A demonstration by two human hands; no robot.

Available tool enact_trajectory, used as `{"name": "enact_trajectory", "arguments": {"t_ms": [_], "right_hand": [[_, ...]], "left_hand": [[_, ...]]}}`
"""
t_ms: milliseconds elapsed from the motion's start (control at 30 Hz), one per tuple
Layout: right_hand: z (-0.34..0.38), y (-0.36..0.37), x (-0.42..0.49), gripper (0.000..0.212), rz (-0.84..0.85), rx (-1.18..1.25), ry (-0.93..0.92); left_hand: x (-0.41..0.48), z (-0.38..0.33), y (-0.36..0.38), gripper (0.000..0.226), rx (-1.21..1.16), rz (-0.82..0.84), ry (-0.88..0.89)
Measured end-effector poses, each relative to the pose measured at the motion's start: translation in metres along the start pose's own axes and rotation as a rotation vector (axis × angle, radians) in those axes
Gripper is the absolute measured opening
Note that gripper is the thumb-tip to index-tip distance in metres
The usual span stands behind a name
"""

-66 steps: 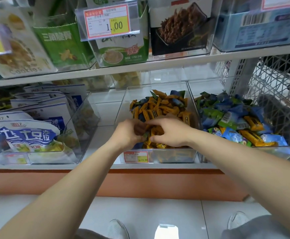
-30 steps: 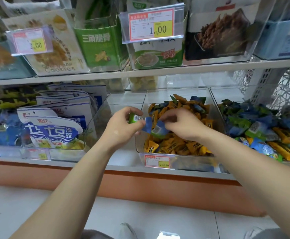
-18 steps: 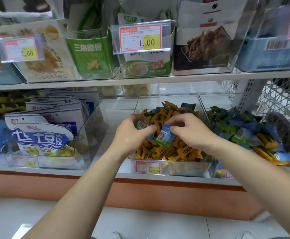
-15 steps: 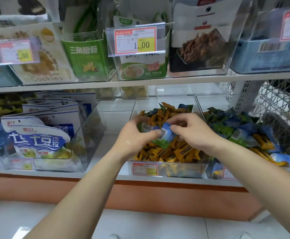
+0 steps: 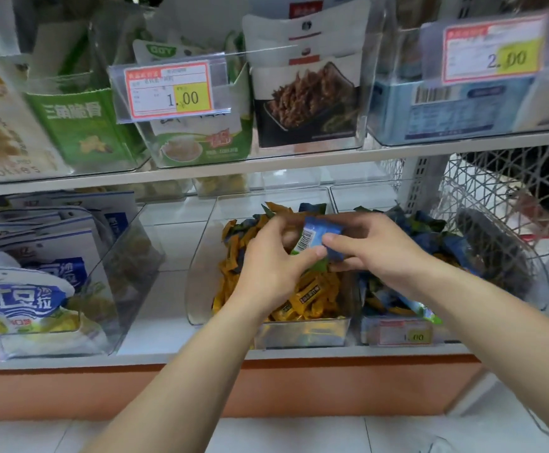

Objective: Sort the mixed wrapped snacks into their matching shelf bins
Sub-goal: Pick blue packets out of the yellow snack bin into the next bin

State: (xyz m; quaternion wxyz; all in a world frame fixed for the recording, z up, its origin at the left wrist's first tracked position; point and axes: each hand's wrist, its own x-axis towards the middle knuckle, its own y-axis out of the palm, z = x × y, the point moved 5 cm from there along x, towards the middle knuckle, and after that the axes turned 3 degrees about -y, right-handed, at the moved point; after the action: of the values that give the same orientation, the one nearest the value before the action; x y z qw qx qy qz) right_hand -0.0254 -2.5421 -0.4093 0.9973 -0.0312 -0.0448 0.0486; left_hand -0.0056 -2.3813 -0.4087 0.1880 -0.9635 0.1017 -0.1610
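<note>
Both hands meet on one small blue-and-green wrapped snack (image 5: 312,238), barcode facing up. The left hand (image 5: 266,266) pinches its lower end between thumb and curled fingers, and the right hand (image 5: 376,253) pinches the blue end with thumb and forefinger (whether a second packet is pressed beneath it cannot be told). The snack is held just above the middle clear bin (image 5: 201,276), which is heaped with orange wrapped snacks (image 5: 302,299); a few blue and green strays show at the back of that heap. Its colours match the blue and green snacks (image 5: 430,233) in the right bin (image 5: 368,331), just beside. It is probably a misfit, held clear of the heap so the right hand, nearer that bin, can take it over. Left of the middle bin, a larger clear bin (image 5: 129,256) holds white-and-blue bags (image 5: 21,295). Above, a shelf (image 5: 299,160) carries boxed snacks behind price tags (image 5: 172,91).
</note>
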Motion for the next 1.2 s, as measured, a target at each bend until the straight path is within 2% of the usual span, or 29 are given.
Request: {"name": "enact_trajectory", "arguments": {"t_ms": [67,167,233,300,367,433,533,567,633,700,800,867,967,1033,1100,1167,1200], "right_hand": [[0.002,-0.022,0.000,0.025,-0.141,-0.125,-0.063],[0.014,-0.063,-0.007,0.020,-0.407,-0.520,-0.316],[0.012,-0.082,-0.011,0.023,-0.472,-0.815,-0.376],[-0.004,-0.097,-0.007,0.031,-0.407,-1.062,-0.246],[-0.022,-0.102,-0.002,0.035,-0.271,-1.172,-0.035],[-0.028,-0.105,0.001,0.040,-0.237,-1.182,0.052],[-0.017,-0.099,0.006,0.048,-0.329,-1.150,-0.016],[-0.012,-0.092,0.009,0.047,-0.328,-1.127,-0.070],[-0.004,-0.071,0.014,0.043,-0.277,-1.093,-0.187],[-0.002,-0.054,0.020,0.039,-0.225,-1.054,-0.237],[-0.008,-0.036,0.031,0.050,-0.161,-0.908,-0.183],[-0.009,-0.028,0.036,0.049,-0.120,-0.702,-0.182],[-0.007,-0.029,0.039,0.024,-0.181,-0.546,-0.274],[-0.004,-0.043,0.035,0.015,-0.317,-0.530,-0.315],[-0.001,-0.062,0.028,0.016,-0.453,-0.611,-0.383],[-0.003,-0.075,0.023,0.016,-0.494,-0.806,-0.411],[-0.007,-0.079,0.023,0.017,-0.454,-0.895,-0.375]], "left_hand": [[0.007,-0.003,0.006,0.046,0.084,-0.033,0.020],[0.023,0.008,0.013,0.018,0.072,-0.053,-0.042],[0.040,0.018,0.018,0.011,0.226,-0.080,-0.068],[0.059,0.022,0.027,0.013,0.418,-0.073,-0.075],[0.080,0.023,0.037,0.025,0.548,0.000,-0.062],[0.095,0.025,0.046,0.032,0.590,0.126,-0.060],[0.106,0.033,0.053,0.037,0.822,0.300,-0.014],[0.107,0.035,0.053,0.038,0.892,0.309,0.008],[0.106,0.037,0.048,0.033,0.874,0.251,0.033],[0.101,0.035,0.036,0.022,0.700,0.121,0.025],[0.086,0.026,0.016,0.007,0.304,-0.063,-0.005],[0.073,0.020,0.017,0.015,0.068,-0.033,-0.019],[0.068,0.021,0.027,0.014,-0.150,0.079,-0.121],[0.082,0.027,0.025,0.014,-0.028,0.025,-0.160],[0.105,0.032,0.021,0.019,0.297,-0.070,-0.094],[0.124,0.036,0.027,0.026,0.534,-0.083,-0.017],[0.132,0.041,0.032,0.032,0.600,-0.059,-0.023]]}}
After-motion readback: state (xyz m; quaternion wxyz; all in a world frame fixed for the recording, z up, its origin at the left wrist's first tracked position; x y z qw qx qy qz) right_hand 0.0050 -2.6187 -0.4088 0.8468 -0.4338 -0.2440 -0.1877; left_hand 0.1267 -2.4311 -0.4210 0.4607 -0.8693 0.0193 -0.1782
